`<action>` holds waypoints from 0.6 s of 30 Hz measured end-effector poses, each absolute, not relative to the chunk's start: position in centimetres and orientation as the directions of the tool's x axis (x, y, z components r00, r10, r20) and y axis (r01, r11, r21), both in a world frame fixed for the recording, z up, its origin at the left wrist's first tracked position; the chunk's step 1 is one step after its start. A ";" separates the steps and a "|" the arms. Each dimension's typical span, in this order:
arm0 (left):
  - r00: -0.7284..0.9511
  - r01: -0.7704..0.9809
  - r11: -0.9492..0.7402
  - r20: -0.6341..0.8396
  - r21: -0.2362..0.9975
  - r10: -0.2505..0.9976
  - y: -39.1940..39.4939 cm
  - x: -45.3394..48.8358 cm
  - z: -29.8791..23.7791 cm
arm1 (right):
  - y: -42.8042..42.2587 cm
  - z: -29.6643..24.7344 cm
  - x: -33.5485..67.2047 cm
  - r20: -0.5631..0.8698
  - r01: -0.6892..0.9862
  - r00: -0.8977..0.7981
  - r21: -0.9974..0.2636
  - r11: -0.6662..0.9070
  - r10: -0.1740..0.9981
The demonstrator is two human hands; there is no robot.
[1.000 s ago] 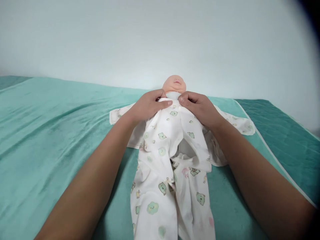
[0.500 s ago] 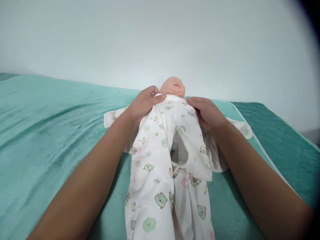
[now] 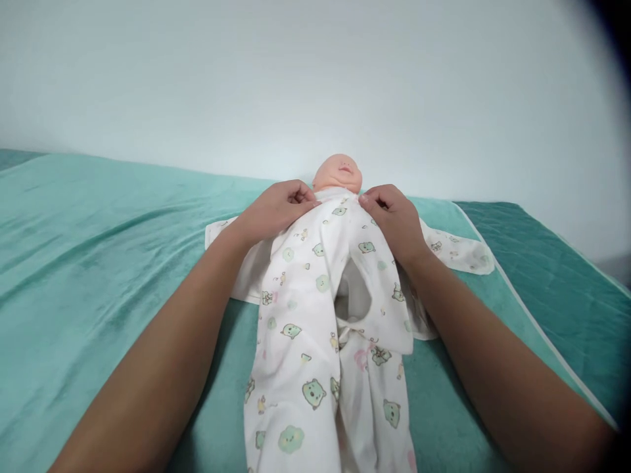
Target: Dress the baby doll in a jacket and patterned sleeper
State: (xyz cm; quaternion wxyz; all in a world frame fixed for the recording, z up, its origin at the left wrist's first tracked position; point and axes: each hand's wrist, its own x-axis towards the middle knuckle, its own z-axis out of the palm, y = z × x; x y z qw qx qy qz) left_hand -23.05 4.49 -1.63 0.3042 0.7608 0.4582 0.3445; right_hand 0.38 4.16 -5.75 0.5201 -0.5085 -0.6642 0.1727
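A baby doll [image 3: 339,172] lies on its back on a teal blanket [image 3: 98,263], head away from me. It wears a white romper [image 3: 315,315] printed with small green bears, with a gap open at the belly. My left hand [image 3: 273,210] pinches the romper's left collar edge beside the doll's neck. My right hand [image 3: 394,220] pinches the right collar edge, fingers curled on the cloth. The doll's sleeves [image 3: 463,253] spread out flat to both sides.
A darker green quilted mat [image 3: 552,276] with a white border lies to the right under the blanket. A plain pale wall [image 3: 315,79] stands right behind the doll's head.
Both hands have shifted along the collar: they parted half a second ago and have closed in on the neck again. The romper front is pulled smoother and the view moved slightly.
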 end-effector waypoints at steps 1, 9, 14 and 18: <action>0.335 0.504 -0.401 0.256 0.765 0.907 4.6 -23.1 -1.7 | 4.1 -5.7 0.5 0.538 0.503 0.013 -0.732 0.459 0.843; 0.100 0.619 -0.432 0.480 0.656 0.872 6.2 -23.1 -4.1 | 4.2 -5.5 2.4 0.388 0.498 -0.178 -0.757 0.422 0.904; 0.146 0.595 -0.439 0.447 0.673 0.883 6.4 -23.0 -4.4 | 4.5 -6.2 1.9 0.413 0.531 -0.034 -0.764 0.367 0.910; 0.193 0.596 -0.502 0.495 0.627 0.847 6.5 -22.9 -4.6 | 4.8 -6.6 1.6 0.439 0.452 -0.025 -0.796 0.402 0.898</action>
